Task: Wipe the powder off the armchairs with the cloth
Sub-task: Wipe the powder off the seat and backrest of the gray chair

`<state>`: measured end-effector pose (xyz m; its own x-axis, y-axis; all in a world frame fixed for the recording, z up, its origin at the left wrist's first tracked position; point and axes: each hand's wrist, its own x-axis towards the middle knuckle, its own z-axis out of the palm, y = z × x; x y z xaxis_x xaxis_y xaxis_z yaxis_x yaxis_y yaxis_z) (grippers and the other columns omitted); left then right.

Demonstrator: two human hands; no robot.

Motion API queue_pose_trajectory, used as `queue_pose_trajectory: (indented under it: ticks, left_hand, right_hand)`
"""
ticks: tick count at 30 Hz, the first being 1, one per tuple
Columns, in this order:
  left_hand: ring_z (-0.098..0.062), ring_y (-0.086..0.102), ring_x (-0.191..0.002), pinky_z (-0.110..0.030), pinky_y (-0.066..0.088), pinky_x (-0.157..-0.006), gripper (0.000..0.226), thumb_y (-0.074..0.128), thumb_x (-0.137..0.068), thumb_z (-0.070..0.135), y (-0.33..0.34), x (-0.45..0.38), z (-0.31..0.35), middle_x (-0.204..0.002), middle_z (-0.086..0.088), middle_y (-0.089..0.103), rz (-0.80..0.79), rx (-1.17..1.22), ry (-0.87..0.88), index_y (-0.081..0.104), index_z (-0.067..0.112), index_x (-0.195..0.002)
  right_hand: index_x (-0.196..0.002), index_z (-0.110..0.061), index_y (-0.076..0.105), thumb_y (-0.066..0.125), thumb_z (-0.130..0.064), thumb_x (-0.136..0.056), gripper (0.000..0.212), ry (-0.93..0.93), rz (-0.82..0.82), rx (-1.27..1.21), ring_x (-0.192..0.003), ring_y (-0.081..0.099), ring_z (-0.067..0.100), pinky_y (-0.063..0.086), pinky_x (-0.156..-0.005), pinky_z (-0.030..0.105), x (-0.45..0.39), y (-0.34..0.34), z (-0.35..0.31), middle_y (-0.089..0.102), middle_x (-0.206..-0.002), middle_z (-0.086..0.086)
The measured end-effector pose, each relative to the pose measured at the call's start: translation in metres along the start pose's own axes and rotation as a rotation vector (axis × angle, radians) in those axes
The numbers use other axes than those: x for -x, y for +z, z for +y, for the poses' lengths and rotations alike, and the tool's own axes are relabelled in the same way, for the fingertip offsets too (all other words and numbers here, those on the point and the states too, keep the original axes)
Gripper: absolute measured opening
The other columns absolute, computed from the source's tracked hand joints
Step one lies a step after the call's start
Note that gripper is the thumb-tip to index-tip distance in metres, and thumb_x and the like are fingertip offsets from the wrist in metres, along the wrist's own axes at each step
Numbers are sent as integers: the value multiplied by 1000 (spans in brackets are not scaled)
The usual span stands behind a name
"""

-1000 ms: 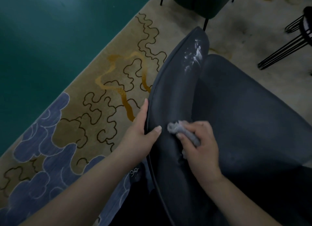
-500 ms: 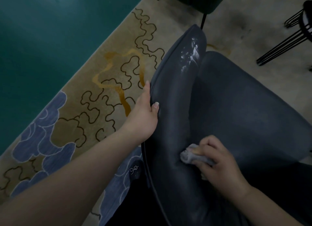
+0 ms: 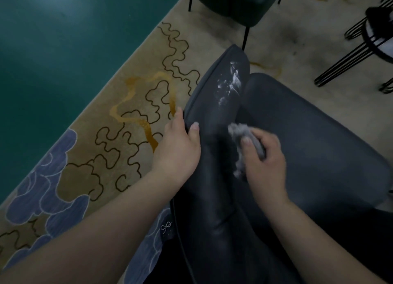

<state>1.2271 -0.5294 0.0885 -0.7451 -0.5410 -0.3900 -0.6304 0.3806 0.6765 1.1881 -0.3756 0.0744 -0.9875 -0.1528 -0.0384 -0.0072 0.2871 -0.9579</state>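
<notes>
While bunched, cloth (image 3: 244,139) within right hand (image 3: 263,156)

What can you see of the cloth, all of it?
The cloth is a small grey rag, soft and crumpled into a wad. The right hand holds it in a curled grip, thumb on top, pressing it against the dark armchair near the armrest's inner side. One frayed end sticks out ahead of the fingers, another trails below. The white powder lies farther up, untouched.
</notes>
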Motion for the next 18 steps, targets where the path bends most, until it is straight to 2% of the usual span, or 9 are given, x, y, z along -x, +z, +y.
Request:
queue_pose_trajectory:
  ticks: [2,4,5,7,11,13,15,16,18]
  left_hand:
    - [-25,44,-128,-36,38,-94,56,31,-102,42,2,-17,14,-150,-6,33,50,-135,15,15,22,-152]
    - [-27,52,-118,-36,40,-83,51,31,-101,39,5,-27,20,-142,-7,44,107,-200,41,21,24,-149]
    - [-27,54,-116,-35,40,-82,50,30,-101,39,7,-30,21,-140,-6,47,126,-210,41,23,25,-148]
    - [-26,52,-119,-37,42,-87,49,27,-101,40,7,-29,19,-141,-4,47,143,-232,20,23,27,-149]
    - [-25,51,-120,-37,41,-89,49,26,-102,40,8,-31,20,-143,-2,46,157,-251,-2,23,28,-149]
    - [-26,55,-113,-37,42,-83,46,27,-101,40,9,-32,19,-136,-3,51,155,-260,-2,28,28,-145]
    - [-27,57,-104,-36,40,-77,42,28,-100,38,10,-33,20,-128,-6,55,151,-270,-14,35,24,-139]
    - [-27,56,-106,-37,40,-78,43,28,-100,38,10,-33,19,-130,-6,54,150,-278,-19,34,24,-139]
    - [-25,53,-115,-36,40,-85,47,26,-101,39,11,-32,19,-140,-4,47,152,-287,-10,27,25,-146]
  right_hand:
    - [-107,-37,62,60,-24,-89,22,-154,-30,71,-91,53,-5,41,-81,6,-30,19,-9,47,-107,3]
    - [-115,-32,63,62,-29,-87,29,-294,-104,149,-94,48,3,36,-89,7,-57,38,-5,42,-103,0]
    - [-117,-30,64,61,-31,-86,32,-349,-146,192,-94,47,7,36,-91,11,-68,48,0,40,-101,-1]
    - [-119,-25,67,60,-33,-85,35,-396,-154,249,-93,46,13,39,-92,17,-90,60,14,39,-99,-1]
    - [-118,-25,67,59,-35,-85,35,-301,7,179,-94,47,13,41,-92,20,-122,68,23,37,-98,-8]
    - [-116,-23,68,63,-34,-84,34,-419,-28,178,-91,45,12,41,-88,20,-115,70,16,41,-98,-5]
    - [-113,-22,70,68,-31,-83,31,-619,-144,248,-89,46,15,42,-83,24,-106,74,15,46,-95,4]
    - [-113,-24,70,69,-31,-84,30,-643,-163,254,-87,47,16,44,-82,27,-111,75,16,46,-95,4]
    - [-112,-40,67,65,-37,-85,27,-461,-62,133,-85,53,18,50,-79,33,-129,78,15,44,-99,-3]
